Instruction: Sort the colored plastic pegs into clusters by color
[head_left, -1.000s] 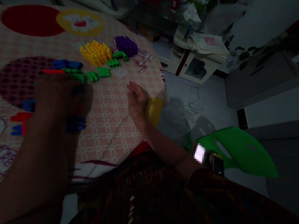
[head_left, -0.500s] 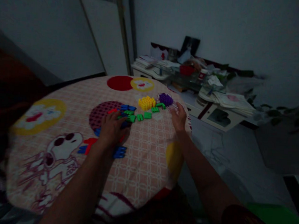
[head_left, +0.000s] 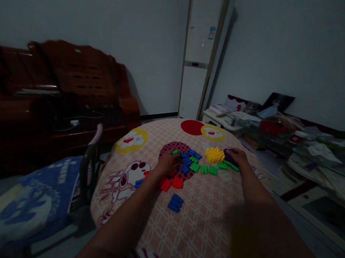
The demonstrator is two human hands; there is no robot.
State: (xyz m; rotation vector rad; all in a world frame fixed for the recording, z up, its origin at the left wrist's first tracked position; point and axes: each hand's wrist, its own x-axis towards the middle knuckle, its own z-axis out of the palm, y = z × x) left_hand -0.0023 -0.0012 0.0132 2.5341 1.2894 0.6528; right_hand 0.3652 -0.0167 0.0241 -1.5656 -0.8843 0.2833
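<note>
On a round table, my left hand (head_left: 168, 164) is bent over a pile of plastic toy blocks, and a green block (head_left: 176, 152) shows at its fingertips. Blue blocks (head_left: 185, 169) lie just to its right and red blocks (head_left: 177, 182) just below it. My right hand (head_left: 239, 156) closes over a purple cluster of small pieces (head_left: 229, 156), partly hiding it. Beside that stands a yellow cluster of knobbly pieces (head_left: 214, 155). Green blocks (head_left: 213, 169) form a loose row between the two hands. A separate blue block group (head_left: 175, 203) lies nearer me.
A patterned cloth (head_left: 196, 230) covers the table. On the left are a chair with a blue cover (head_left: 47, 199) and a wooden sofa (head_left: 85, 82). A cluttered low cabinet (head_left: 248, 125) runs along the right wall, and a tall white appliance (head_left: 198, 53) stands in the corner.
My view has swung left, bringing the sofa and chair in. My right hand has moved onto the purple cluster. My left hand has shifted off some blue and green blocks, uncovering them.
</note>
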